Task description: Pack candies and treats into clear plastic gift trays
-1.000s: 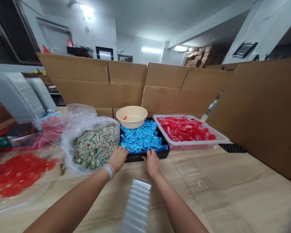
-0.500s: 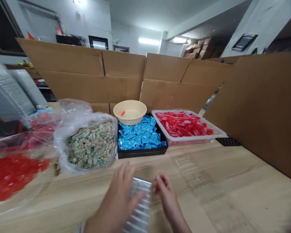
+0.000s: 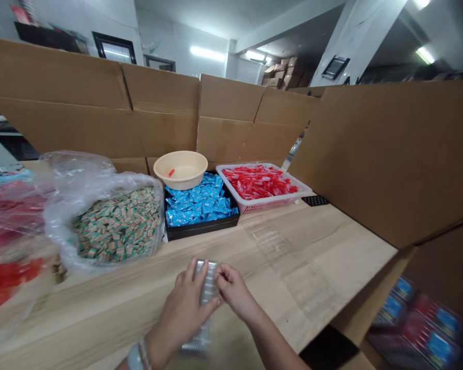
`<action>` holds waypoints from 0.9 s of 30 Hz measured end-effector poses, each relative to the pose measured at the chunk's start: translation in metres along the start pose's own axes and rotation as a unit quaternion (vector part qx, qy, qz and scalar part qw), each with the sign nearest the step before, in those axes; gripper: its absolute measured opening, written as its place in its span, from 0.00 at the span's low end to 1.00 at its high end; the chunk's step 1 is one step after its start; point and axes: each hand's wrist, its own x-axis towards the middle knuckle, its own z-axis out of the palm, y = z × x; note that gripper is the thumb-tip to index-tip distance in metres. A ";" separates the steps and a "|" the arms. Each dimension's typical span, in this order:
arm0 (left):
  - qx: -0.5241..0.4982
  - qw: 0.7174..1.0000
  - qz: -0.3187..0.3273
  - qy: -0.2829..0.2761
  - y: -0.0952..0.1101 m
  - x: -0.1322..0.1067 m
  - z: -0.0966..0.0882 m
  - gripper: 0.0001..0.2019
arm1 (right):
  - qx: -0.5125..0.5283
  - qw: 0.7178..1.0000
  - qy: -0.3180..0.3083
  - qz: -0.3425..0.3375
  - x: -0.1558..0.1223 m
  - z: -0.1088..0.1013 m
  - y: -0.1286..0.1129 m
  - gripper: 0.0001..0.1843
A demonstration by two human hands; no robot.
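Observation:
A narrow stack of clear ribbed plastic trays (image 3: 207, 293) lies on the table in front of me, partly covered by my hands. My left hand (image 3: 187, 303) rests across it with fingers spread and thumb stretched toward its right edge. At the upper right edge of the stack, the fingers of my right hand (image 3: 228, 285) are pinched together. They seem to have hold of a tray's edge, though the fingertips hide the exact grip. To the right, thin clear trays (image 3: 272, 245) lie flat on the wood.
Behind the hands stand a plastic bag of small green-and-tan pieces (image 3: 119, 226), a black box of blue packets (image 3: 200, 205), a cream basin (image 3: 181, 169) and a white basket (image 3: 264, 200) of red-and-clear items. Cardboard walls (image 3: 231, 136) border the table. Packed goods (image 3: 420, 324) lie low at right.
My view has turned to the right, bringing the table's right edge and the packed goods into sight. My right hand has closed in on the stack's edge; my left stays over the stack.

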 end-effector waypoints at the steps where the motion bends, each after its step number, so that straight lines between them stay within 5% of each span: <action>1: -0.006 1.000 0.000 0.001 -0.003 0.000 -0.002 0.34 | 0.033 0.999 0.022 0.015 -0.006 -0.006 0.005 0.14; 5: -0.011 0.999 -0.015 0.030 -0.022 -0.003 -0.011 0.32 | 0.190 0.969 0.155 0.015 -0.017 -0.044 0.025 0.17; 9: 0.009 0.999 -0.018 0.043 -0.029 -0.008 -0.018 0.30 | 0.200 0.955 0.220 0.027 0.011 -0.072 0.029 0.18; 14: -0.013 0.999 -0.028 -0.010 -0.028 -0.015 -0.017 0.34 | 0.139 0.955 0.257 0.056 0.019 -0.063 0.029 0.18; 16: -0.020 0.999 -0.021 -0.031 -0.025 -0.015 -0.016 0.36 | 0.124 0.970 0.202 0.050 0.005 -0.039 0.029 0.18; 18: -0.021 0.999 -0.015 -0.041 -0.019 -0.013 -0.015 0.38 | 0.142 0.987 0.052 0.050 -0.009 -0.009 0.029 0.18; 20: -0.020 0.999 -0.016 -0.043 -0.013 -0.010 -0.014 0.40 | 0.209 0.976 -0.042 0.044 -0.017 0.018 0.029 0.18; 23: -0.024 0.999 -0.014 -0.043 -0.011 -0.008 -0.014 0.40 | 0.298 0.950 -0.073 0.057 -0.018 0.035 0.030 0.19; 27: -0.029 0.999 -0.008 -0.031 -0.014 -0.008 -0.010 0.42 | 0.296 0.947 -0.092 0.086 -0.010 0.031 0.027 0.18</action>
